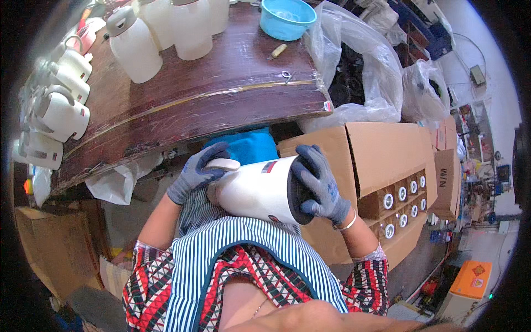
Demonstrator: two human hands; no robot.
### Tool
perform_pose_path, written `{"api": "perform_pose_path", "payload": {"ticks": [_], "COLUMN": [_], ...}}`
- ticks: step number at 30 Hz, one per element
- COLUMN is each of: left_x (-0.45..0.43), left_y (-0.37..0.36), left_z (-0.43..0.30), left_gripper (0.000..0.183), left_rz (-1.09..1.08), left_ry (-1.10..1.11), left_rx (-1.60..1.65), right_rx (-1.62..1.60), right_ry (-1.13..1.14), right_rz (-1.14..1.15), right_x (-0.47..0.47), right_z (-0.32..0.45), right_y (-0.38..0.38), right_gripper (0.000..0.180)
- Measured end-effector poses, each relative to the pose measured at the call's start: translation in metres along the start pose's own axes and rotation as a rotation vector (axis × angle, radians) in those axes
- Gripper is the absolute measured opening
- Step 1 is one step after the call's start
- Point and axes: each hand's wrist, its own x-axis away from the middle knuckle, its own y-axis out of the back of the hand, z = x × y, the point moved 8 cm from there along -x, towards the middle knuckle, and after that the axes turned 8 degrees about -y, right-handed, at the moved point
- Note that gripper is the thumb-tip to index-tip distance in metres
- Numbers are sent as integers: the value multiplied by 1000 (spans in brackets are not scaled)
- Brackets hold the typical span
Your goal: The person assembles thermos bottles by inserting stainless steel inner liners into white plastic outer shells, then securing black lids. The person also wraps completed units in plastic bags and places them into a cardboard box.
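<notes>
A white insulated jug (253,189) lies on its side across my lap, its black base toward the right. My left hand (199,172), in a grey and blue work glove, grips the jug's white handle (224,164). My right hand (319,184), gloved alike, is spread over the black base (296,193) with its fingers around the rim. A small red and dark label (269,167) sits on the upper side of the body. The jug's mouth end is partly hidden beside my left hand and the striped apron (244,232).
Several white jugs (137,50) stand on the dark wooden table (199,91). A blue basin (288,20), a small knife (278,51) and scissors (287,76) lie farther right. On my right, an open cardboard carton (390,157) holds several white-rimmed items in dividers, near plastic bags (377,83).
</notes>
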Motion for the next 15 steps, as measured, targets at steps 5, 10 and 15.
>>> {"api": "perform_pose_path", "payload": {"ticks": [5, 10, 15], "left_x": [76, 41, 13], "left_y": [20, -14, 36], "left_z": [94, -24, -33], "left_gripper": [41, 24, 25], "left_rz": [-527, -493, -459], "left_ry": [81, -208, -161], "left_rx": [-139, -728, -680], "right_rx": [19, -974, -367], "right_ry": [169, -900, -666], "right_rz": [79, -123, -311], "right_x": [-9, 83, 51], "right_z": [41, -90, -50], "right_y": [-14, -98, -55], "right_gripper": [75, 68, 71]}}
